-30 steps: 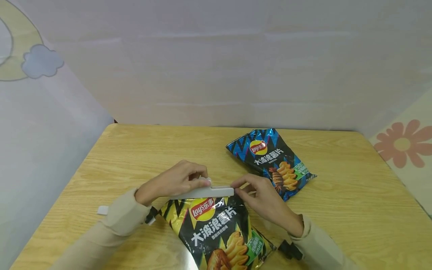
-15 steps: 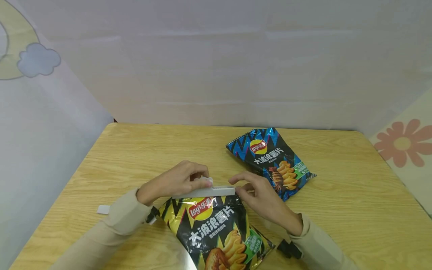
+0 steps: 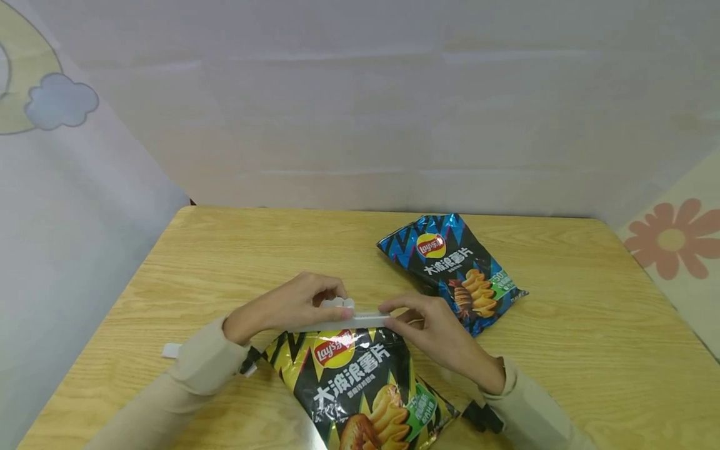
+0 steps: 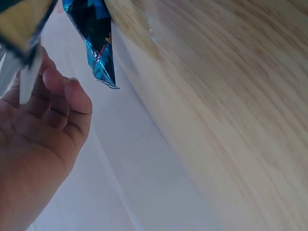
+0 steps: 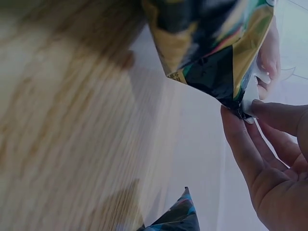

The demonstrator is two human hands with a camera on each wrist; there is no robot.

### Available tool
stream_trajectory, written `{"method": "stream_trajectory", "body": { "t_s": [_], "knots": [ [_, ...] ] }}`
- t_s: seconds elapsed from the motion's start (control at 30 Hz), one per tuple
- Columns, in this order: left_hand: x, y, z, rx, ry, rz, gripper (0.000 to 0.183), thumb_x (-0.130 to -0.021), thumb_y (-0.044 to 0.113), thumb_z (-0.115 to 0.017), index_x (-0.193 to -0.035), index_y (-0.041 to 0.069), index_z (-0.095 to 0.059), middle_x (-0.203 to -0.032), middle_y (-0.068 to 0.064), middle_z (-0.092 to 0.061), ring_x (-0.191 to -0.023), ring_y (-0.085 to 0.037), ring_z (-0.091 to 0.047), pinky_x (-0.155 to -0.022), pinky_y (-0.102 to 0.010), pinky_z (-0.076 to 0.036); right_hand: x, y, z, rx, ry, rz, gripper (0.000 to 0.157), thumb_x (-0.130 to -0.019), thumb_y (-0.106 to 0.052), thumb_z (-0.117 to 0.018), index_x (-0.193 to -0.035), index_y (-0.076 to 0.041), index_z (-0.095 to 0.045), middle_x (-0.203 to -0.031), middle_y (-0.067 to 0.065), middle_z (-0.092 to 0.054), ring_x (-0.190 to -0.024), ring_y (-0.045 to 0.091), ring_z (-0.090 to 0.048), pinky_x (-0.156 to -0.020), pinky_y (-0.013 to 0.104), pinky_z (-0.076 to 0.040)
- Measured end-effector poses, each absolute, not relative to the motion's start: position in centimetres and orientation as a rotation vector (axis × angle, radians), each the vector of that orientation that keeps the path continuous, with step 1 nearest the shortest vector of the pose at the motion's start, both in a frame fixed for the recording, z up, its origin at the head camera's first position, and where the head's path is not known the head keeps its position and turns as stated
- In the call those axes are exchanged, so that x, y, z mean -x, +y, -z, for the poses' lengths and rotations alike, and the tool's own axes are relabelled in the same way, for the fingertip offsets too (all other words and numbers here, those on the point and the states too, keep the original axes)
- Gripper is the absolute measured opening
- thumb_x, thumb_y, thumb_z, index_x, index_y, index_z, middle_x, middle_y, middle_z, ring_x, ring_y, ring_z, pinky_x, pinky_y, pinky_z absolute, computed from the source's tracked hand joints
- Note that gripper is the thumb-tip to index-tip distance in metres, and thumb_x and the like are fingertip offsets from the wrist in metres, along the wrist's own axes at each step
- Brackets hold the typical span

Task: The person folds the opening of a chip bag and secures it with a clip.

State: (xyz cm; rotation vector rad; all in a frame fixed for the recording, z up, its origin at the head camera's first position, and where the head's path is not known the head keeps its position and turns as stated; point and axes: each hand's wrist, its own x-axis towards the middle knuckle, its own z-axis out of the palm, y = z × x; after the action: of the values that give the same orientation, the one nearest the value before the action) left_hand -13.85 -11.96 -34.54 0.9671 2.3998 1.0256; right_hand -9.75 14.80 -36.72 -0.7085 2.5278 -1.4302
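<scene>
Gripping the white clip [image 3: 368, 321], laid along the top edge of the yellow bag [image 3: 351, 375], with the left hand [image 3: 298, 303]! Pinching the clip's end with the right hand [image 3: 430, 319], at the yellow bag's upper right corner. Looking long, slim and straight, in smooth plastic, bumpy-edged near the left hand; running against shiny, crinkled black-and-yellow foil, puffed up and printed with golden ridged chips. Spot the blue bag [image 3: 444, 259] beyond the yellow bag and to its right, just as glossy, and see wood-grain table [image 3: 270, 247] under the yellow bag, streaked and flat
</scene>
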Motion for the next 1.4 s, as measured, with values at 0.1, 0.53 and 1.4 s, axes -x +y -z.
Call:
{"method": "stream_trajectory", "body": {
  "t_s": [0.1,0.53,1.4],
  "knots": [
    [13.8,-12.3,34.7,-0.954,2.374,-1.02,0.023,-0.095,0.036,-0.066,-0.104,0.015,-0.067,-0.083,0.007,-0.065,-0.06,-0.007,-0.045,-0.052,-0.021,-0.037,9.7,14.8,36.7,0.701,2.529,1.43,0.022,-0.093,-0.005,-0.067,-0.114,-0.002,-0.07,-0.116,0.016,-0.071,-0.087,0.014,-0.073,-0.072,0.02,-0.057],
    [13.3,-13.6,34.9,-0.916,2.336,-1.014,0.017,-0.095,0.028,-0.067,-0.099,0.012,-0.064,-0.08,0.005,-0.062,-0.066,-0.006,-0.051,-0.058,-0.019,-0.044,9.7,14.9,36.7,0.706,2.55,1.407,0.023,-0.093,-0.005,-0.067,-0.115,-0.001,-0.07,-0.116,0.016,-0.071,-0.087,0.015,-0.073,-0.073,0.02,-0.057],
    [14.6,-15.7,34.9,-0.645,2.566,-1.039,0.025,-0.097,0.023,-0.063,-0.112,0.003,-0.06,-0.084,-0.004,-0.063,-0.068,-0.013,-0.053,-0.057,-0.023,-0.046,11.5,19.1,35.5,0.727,2.793,1.328,0.025,-0.094,-0.011,-0.067,-0.118,-0.003,-0.067,-0.11,0.014,-0.072,-0.092,0.018,-0.071,-0.076,0.024,-0.058]
  ]
}}
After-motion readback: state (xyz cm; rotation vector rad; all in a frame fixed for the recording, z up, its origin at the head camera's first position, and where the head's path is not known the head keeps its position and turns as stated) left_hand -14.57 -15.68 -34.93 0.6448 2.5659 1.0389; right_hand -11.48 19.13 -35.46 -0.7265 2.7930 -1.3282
